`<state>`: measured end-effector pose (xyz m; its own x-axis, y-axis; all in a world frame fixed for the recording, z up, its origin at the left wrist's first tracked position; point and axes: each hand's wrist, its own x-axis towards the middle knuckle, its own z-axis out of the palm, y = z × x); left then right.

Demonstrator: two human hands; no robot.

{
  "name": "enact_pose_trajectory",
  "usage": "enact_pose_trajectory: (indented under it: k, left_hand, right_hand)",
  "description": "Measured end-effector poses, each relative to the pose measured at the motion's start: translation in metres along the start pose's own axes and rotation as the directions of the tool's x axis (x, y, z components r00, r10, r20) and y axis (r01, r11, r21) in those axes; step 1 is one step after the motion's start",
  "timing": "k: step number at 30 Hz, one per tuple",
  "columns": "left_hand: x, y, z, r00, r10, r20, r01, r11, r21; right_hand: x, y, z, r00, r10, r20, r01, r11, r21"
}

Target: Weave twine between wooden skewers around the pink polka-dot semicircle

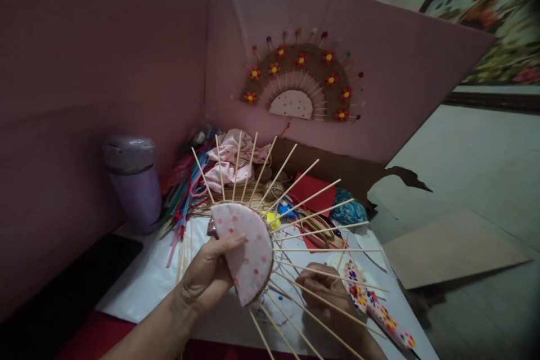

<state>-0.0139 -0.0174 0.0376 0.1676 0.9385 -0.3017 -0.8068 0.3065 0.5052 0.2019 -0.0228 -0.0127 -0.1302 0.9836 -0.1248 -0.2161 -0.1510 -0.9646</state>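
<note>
My left hand grips a half-circle fan base covered in white cloth with red dots, thumb on its face. Thin wooden sticks spread out from its curved edge like rays. Twine seems to run along that curved edge, where the sticks meet it. My right hand is behind the lower right sticks, its fingers curled together in a pinch. Whatever it may hold is too small and dim to make out. On the table to its right lies a flower-patterned tool with a dark cord.
A finished-looking fan decoration with flowers hangs on the pink board. Behind my hands lie dotted cloth, red paper, blue yarn and colourful pipe cleaners. A purple wrapped cylinder stands left.
</note>
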Motion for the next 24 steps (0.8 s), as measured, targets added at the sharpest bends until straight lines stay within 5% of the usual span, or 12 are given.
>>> enact_pose_trajectory:
  k: [6,15,24]
  left_hand:
    - [0.0056,-0.0008,-0.0008,1.000,0.008,-0.021,-0.009,1.000,-0.011]
    - [0.0097,-0.0008,0.0011,0.997,-0.016,-0.077,0.009,0.995,-0.095]
    - [0.0081,-0.0009,0.0016,0.998,-0.063,-0.022,0.059,0.986,-0.157]
  right_hand:
    - [-0.0005,0.0005,-0.0030,0.998,-0.002,0.055,-0.004,0.995,0.098]
    - [-0.0007,-0.0037,-0.0060,0.996,-0.057,0.071,0.056,0.998,0.019]
    - [-0.0036,-0.0051,-0.0069,1.000,-0.030,0.007,0.030,0.999,-0.032]
